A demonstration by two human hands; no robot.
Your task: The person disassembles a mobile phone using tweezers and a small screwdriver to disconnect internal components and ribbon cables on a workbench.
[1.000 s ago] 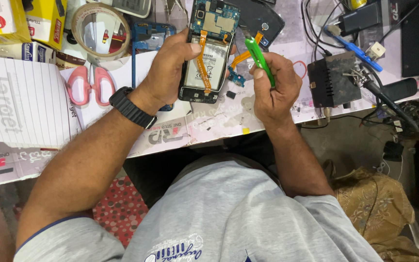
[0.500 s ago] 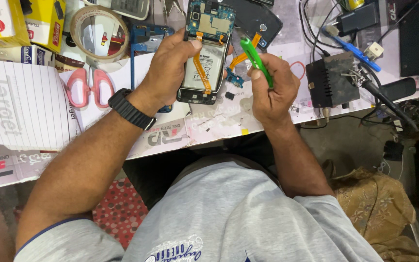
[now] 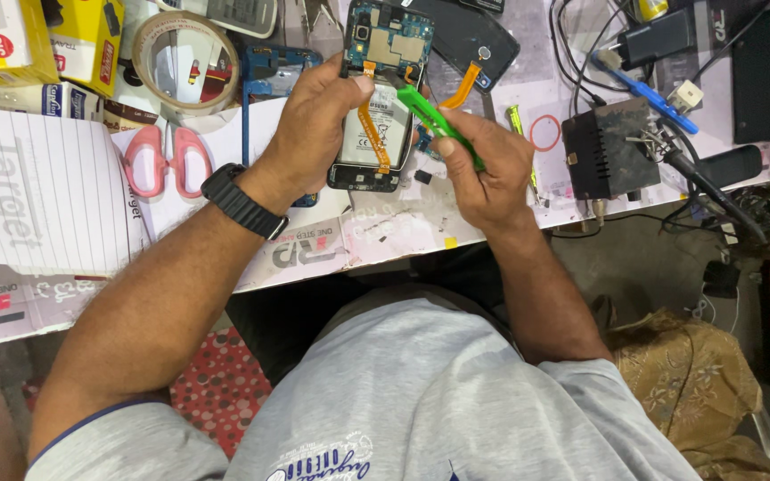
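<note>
An opened smartphone (image 3: 383, 107), back cover removed, is seen lying flat on the paper-covered workbench (image 3: 403, 232), with circuit board, battery and an orange flex cable (image 3: 372, 134) exposed. The phone is steadied by the left hand (image 3: 318, 120): the thumb is pressed on the upper part of the battery, and the other fingers are curled around the phone's left edge. A green plastic pry tool (image 3: 434, 120) is pinched between thumb and closed fingers of the right hand (image 3: 483, 169), just right of the phone; its tip is held at the phone's right edge. A black wristwatch (image 3: 242, 200) is worn on the left wrist. Pink scissors (image 3: 162, 160) and a tape roll (image 3: 184, 58) are noted left of the phone, and a black power supply box (image 3: 608, 151) right of it.
</note>
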